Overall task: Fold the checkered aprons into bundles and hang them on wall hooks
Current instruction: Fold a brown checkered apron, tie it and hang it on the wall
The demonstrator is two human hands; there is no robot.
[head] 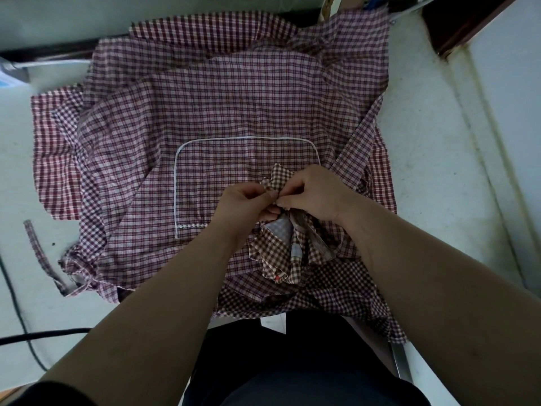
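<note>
A heap of maroon checkered aprons (222, 106) lies spread over the white table (433, 159); the top one shows a pocket with white piping (246, 159). Above its near edge I hold a small brown-and-white checkered apron bundle (281, 253), bunched and hanging down. My left hand (243, 203) and my right hand (313, 194) meet at the bundle's top and pinch its fabric between fingers and thumbs. Part of the bundle is hidden under my hands.
A loose checkered strap (38, 250) lies on the table at the left. A black cable (44, 335) runs along the lower left. A dark wooden frame (468, 22) stands at the back right. No wall hooks are in view.
</note>
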